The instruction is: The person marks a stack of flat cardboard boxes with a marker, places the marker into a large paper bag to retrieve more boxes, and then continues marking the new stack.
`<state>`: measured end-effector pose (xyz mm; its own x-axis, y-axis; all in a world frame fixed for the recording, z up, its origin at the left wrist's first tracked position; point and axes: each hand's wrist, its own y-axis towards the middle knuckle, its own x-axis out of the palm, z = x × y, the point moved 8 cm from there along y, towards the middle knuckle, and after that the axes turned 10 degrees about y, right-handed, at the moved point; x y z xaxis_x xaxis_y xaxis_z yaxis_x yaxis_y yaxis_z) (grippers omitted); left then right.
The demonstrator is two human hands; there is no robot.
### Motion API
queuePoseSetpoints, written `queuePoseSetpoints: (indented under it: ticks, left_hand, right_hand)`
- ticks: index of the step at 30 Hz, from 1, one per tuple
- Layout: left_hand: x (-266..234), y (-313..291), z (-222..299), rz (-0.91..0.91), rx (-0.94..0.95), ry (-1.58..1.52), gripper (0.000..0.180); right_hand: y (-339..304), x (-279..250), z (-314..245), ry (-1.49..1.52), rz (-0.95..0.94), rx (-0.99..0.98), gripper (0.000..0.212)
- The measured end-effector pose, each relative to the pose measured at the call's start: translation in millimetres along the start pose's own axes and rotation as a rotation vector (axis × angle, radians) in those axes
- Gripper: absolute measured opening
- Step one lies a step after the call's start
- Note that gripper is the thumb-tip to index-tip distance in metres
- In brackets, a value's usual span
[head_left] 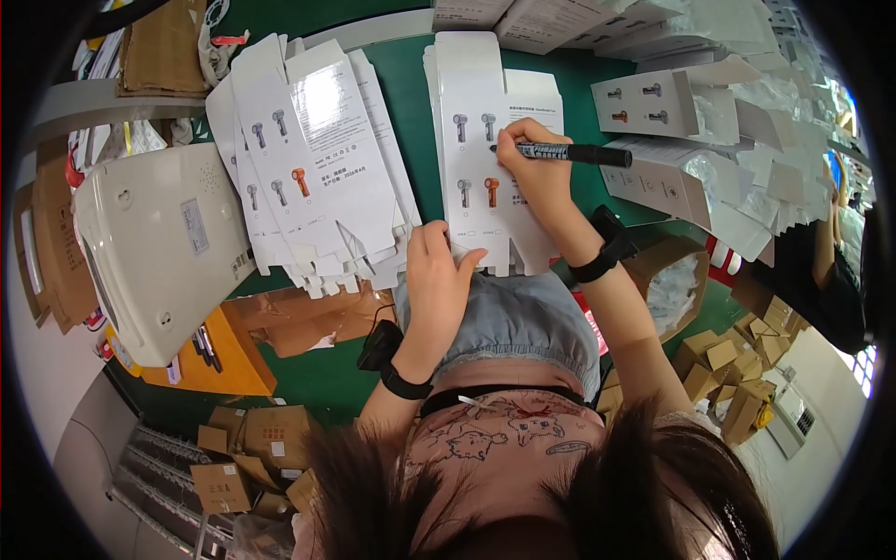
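Note:
A stack of flat white printed cartons (476, 84) lies in front of me on the green table. My right hand (537, 173) grips a black marker pen (583, 153), its tip at the top carton beside a small printed picture of a handheld device. At the near left corner of that stack rests my left hand (437, 280), fingers stretched out and thumb apart, touching the carton's edge. Another pile of flat white cartons (345, 191), fanned unevenly, sits just left of it. Both wrists wear black straps with small black units.
A beige machine casing (168, 243) stands at the left, near several pens (207, 347) on an orange surface. Folded-up white boxes (658, 103) holding clear plastic bags line the right. Brown cardboard boxes (271, 439) are on the floor both sides. Another person's arm (826, 233) shows far right.

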<state>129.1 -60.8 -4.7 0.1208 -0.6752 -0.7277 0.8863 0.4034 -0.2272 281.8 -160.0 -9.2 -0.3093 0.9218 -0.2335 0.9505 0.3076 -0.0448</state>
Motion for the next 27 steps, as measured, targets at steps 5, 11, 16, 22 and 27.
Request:
queuePoseSetpoints:
  ticks: [5,11,16,22,27]
  left_hand:
    - [2,3,-2,-0.022,-0.027,-0.050,0.040]
    - [6,4,-14,-0.029,-0.085,-0.173,0.039]
    - [0,6,-8,-0.022,-0.073,-0.097,0.037]
    - [5,5,-8,-0.039,-0.092,-0.149,0.034]
    - [6,5,-10,-0.028,-0.087,-0.145,0.034]
  right_hand:
    - [-2,-3,0,0.013,0.037,0.011,0.011]
    - [-31,-2,-27,0.046,-0.049,-0.082,0.006]
    - [-69,20,-25,0.010,-0.259,-0.101,0.005]
    - [-75,25,-17,-0.030,-0.265,-0.174,0.007]
    - [-76,29,-15,-0.043,-0.289,-0.182,0.007]
